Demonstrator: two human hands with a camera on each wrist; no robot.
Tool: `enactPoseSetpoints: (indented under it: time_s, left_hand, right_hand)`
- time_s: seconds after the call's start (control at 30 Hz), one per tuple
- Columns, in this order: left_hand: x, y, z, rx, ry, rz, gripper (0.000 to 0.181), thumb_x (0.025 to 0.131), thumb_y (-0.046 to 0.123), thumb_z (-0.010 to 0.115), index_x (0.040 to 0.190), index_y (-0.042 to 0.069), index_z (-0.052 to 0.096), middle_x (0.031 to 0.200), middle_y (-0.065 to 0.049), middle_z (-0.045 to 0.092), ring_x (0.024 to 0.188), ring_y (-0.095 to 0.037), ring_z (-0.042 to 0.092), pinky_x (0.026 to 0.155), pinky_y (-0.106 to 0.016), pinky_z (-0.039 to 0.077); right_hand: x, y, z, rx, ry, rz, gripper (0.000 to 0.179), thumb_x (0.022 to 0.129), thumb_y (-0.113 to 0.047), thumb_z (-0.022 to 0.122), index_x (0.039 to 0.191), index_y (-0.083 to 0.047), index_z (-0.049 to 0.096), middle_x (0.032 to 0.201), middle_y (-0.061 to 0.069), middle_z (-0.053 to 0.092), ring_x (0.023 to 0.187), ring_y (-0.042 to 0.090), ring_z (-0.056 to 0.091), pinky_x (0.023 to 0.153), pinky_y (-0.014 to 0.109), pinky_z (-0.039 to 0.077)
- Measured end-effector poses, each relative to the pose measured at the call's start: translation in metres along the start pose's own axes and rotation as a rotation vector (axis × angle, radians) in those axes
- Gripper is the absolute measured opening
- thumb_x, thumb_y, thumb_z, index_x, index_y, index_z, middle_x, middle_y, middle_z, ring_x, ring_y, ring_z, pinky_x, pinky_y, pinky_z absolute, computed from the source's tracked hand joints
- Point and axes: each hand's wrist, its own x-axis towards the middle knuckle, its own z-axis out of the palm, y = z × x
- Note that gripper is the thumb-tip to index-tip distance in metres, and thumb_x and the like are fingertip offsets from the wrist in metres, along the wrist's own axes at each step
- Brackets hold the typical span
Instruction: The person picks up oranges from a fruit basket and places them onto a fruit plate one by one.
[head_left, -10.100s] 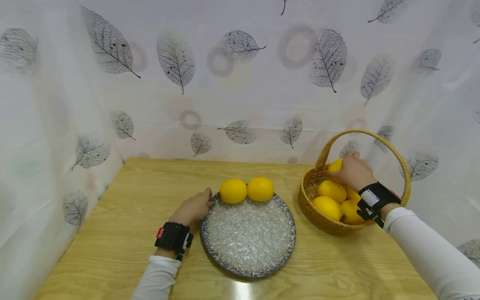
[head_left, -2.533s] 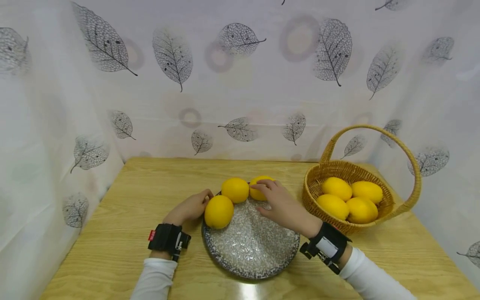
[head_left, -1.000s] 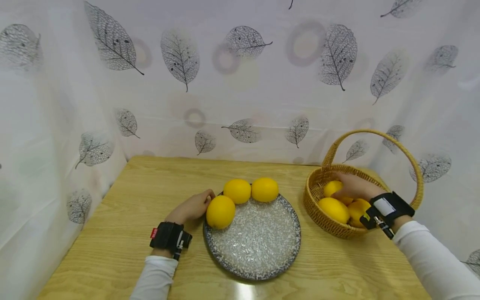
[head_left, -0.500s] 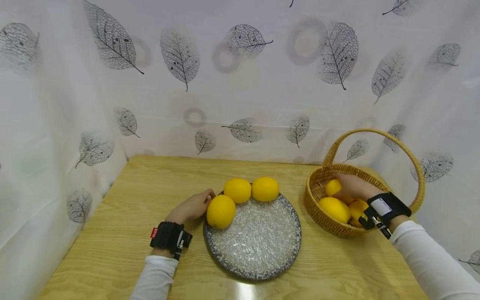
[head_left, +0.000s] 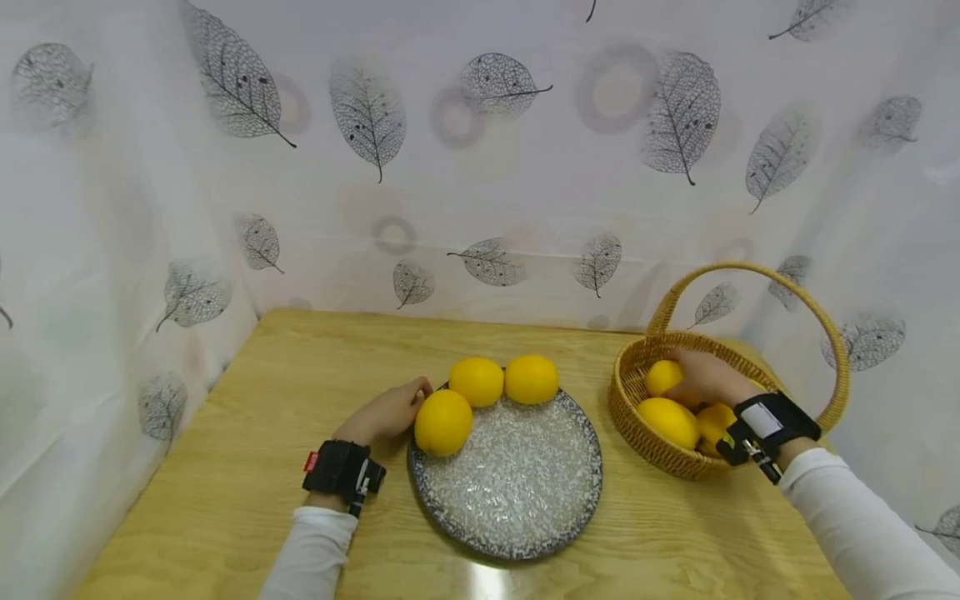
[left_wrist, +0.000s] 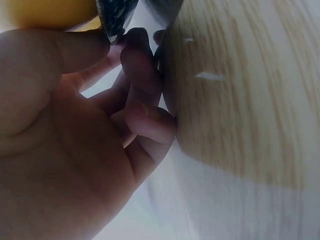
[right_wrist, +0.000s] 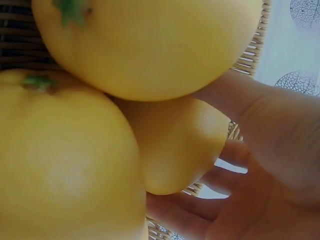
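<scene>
On surface (head_left: 322, 358), toward far right corner: basket (head_left: 628, 423). Mid-surface, left of basket: plate (head_left: 517, 483). At plate's left rim: left hand (head_left: 382, 415), pinching rim. Inside basket: right hand (head_left: 708, 377), clamped round yellow fruit (head_left: 663, 377), with other fruit (head_left: 667, 422) just beside. Along plate rim, toward surface's far left corner: three fruit (head_left: 444, 422).

Head view forward-down, wrist views close

Head view: bright, even light; glare on the table (head_left: 225, 417) (just nearside of the plate (head_left: 517, 483)). Left wrist view: left hand (left_wrist: 75, 135) backlit, in shadow.
</scene>
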Motion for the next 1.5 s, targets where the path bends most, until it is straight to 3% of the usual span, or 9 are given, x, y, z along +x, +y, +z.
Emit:
enactPoseSetpoints:
  time_s: [0.43, 0.67, 0.93, 1.17, 1.5]
  left_hand:
    - [-0.002, 0.0, -0.001, 0.007, -0.001, 0.009, 0.023, 0.104, 0.015, 0.035, 0.116, 0.009, 0.054, 0.109, -0.017, 0.067, 0.089, -0.024, 0.056, 0.084, -0.045, 0.049]
    - [-0.001, 0.002, -0.003, 0.001, -0.012, 0.005, 0.022, 0.104, 0.015, 0.036, 0.115, 0.008, 0.054, 0.107, -0.015, 0.067, 0.088, -0.024, 0.055, 0.084, -0.044, 0.049]
    - [-0.001, 0.002, -0.003, -0.003, -0.004, -0.008, 0.022, 0.104, 0.014, 0.036, 0.115, 0.008, 0.054, 0.106, -0.015, 0.066, 0.089, -0.024, 0.055, 0.086, -0.044, 0.049]
    - [-0.002, 0.003, -0.004, -0.014, -0.014, -0.006, 0.023, 0.105, 0.015, 0.035, 0.116, 0.008, 0.054, 0.106, -0.015, 0.066, 0.089, -0.024, 0.056, 0.086, -0.044, 0.049]
    - [-0.001, 0.003, -0.004, -0.008, -0.014, -0.023, 0.022, 0.104, 0.016, 0.036, 0.115, 0.009, 0.054, 0.106, -0.015, 0.066, 0.088, -0.024, 0.056, 0.084, -0.043, 0.048]
  right_hand:
    - [-0.005, -0.003, 0.0, -0.025, 0.047, 0.015, 0.083, 0.081, -0.038, 0.072, 0.143, 0.005, 0.039, 0.126, 0.036, 0.058, 0.1, 0.041, 0.058, 0.083, 0.06, 0.049]
    - [-0.011, -0.002, -0.003, -0.003, 0.029, 0.02, 0.083, 0.08, -0.035, 0.072, 0.142, 0.008, 0.038, 0.118, 0.033, 0.063, 0.09, 0.032, 0.059, 0.075, 0.047, 0.051]
    - [-0.015, -0.012, -0.011, -0.053, 0.105, -0.027, 0.079, 0.079, -0.035, 0.073, 0.139, 0.007, 0.043, 0.122, 0.033, 0.061, 0.095, 0.036, 0.06, 0.078, 0.053, 0.051]
    - [-0.022, -0.019, -0.015, -0.083, 0.138, -0.036, 0.076, 0.077, -0.033, 0.074, 0.137, 0.005, 0.045, 0.119, 0.032, 0.062, 0.091, 0.034, 0.06, 0.072, 0.048, 0.051]
    - [-0.028, -0.027, -0.013, -0.103, 0.201, -0.046, 0.079, 0.076, -0.035, 0.074, 0.138, 0.003, 0.045, 0.133, 0.034, 0.053, 0.104, 0.041, 0.059, 0.078, 0.057, 0.051]
